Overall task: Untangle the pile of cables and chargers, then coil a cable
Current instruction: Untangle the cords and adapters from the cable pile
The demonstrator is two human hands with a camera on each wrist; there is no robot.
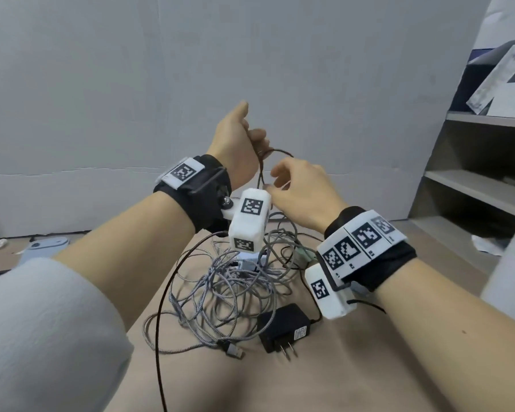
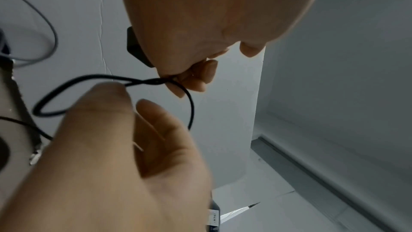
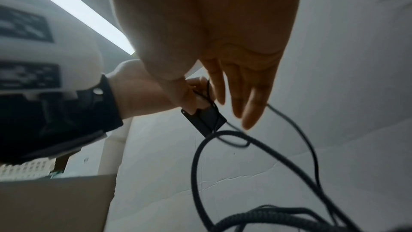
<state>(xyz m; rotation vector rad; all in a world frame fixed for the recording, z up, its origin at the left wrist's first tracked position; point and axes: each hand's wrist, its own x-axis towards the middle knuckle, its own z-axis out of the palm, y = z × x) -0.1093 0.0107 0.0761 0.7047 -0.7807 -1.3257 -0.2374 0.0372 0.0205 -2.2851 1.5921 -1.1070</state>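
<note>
My left hand (image 1: pixel 238 144) is raised above the table and pinches a thin black cable (image 1: pixel 275 150) where it twists into a small loop (image 2: pixel 89 77). A small black block (image 3: pixel 206 121) sits under the same fingers (image 2: pixel 194 78). My right hand (image 1: pixel 298 188) is just below and right of it, fingers straight (image 3: pixel 236 94) and thumb (image 2: pixel 111 91) touching the loop without gripping it. The black cable hangs down to the table (image 1: pixel 161 322). Below lies a tangled pile of grey braided cables (image 1: pixel 229 281), with a black plug-in adapter (image 1: pixel 283 325) and a USB plug (image 1: pixel 234 350) at its near side.
The pile rests on a tan table (image 1: pixel 309 382). A grey shelf unit (image 1: pixel 473 179) with boxes stands at the right, and a white object (image 1: pixel 512 263) sits near the table's right edge. A blue-grey device (image 1: pixel 42 245) lies at the left, below the pale wall.
</note>
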